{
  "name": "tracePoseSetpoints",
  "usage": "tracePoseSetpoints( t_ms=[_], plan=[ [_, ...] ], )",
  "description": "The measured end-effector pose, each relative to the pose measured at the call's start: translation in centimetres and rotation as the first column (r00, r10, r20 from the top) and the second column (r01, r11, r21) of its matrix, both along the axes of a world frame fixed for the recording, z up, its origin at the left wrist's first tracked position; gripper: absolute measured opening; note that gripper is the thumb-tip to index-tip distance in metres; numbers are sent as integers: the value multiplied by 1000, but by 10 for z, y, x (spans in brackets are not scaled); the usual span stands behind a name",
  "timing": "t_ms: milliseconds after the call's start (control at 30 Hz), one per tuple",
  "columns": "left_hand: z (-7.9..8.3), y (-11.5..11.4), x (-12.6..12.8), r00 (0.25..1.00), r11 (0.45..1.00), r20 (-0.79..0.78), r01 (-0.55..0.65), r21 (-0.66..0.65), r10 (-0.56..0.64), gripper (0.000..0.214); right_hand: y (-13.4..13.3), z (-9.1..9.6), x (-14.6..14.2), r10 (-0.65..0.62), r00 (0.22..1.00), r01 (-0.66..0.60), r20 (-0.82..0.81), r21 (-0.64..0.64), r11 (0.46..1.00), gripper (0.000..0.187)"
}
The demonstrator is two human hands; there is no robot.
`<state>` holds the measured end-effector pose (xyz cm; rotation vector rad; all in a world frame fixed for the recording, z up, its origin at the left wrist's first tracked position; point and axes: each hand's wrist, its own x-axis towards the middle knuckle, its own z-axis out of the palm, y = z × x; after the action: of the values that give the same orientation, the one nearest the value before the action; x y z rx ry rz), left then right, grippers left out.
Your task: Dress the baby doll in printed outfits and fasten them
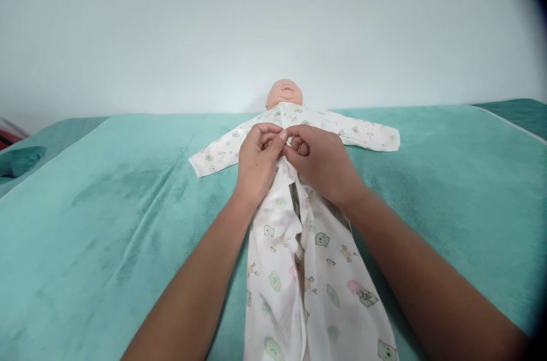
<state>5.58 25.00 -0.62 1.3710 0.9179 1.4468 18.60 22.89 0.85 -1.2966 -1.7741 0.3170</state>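
Observation:
A baby doll (284, 92) lies on its back, dressed in a white baby romper (277, 247) printed with small green, pink and yellow animals. Its sleeves spread out to both sides. Over the chest, my left hand (261, 156) pinches the front edge of the romper between thumb and fingers. Right beside it, my right hand (318, 159) pinches the same spot, fingertips almost touching those of the left. Whatever fastener may be between the fingertips is hidden. Below my hands the front of the romper hangs open in a narrow gap running down between the legs.
A turquoise plush cover (128, 224) lies under the doll, with a long crease on the left. Behind it rises a plain white wall (273, 25). Something red (8, 138) shows at the far left edge.

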Motion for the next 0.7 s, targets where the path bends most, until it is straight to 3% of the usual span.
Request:
tracePoseSetpoints(
  t_ms=[367, 500, 700],
  plan=[
    [3, 4, -6, 990, 993, 119, 88, -78, -78, 17, -1, -1, 1, 24, 1000, -23, 10, -77, 997, 29],
    [4, 1, -4, 993, 995, 114, 45, -91, -34, 15, -3, 0, 2, 65, 998, -63, 18, -96, 993, 32],
    [2, 2, -7, 987, 991, 156, 66, -115, -47, 20, -5, 4, 5, 130, 984, -147, -123, -135, 980, 31]
  ],
)
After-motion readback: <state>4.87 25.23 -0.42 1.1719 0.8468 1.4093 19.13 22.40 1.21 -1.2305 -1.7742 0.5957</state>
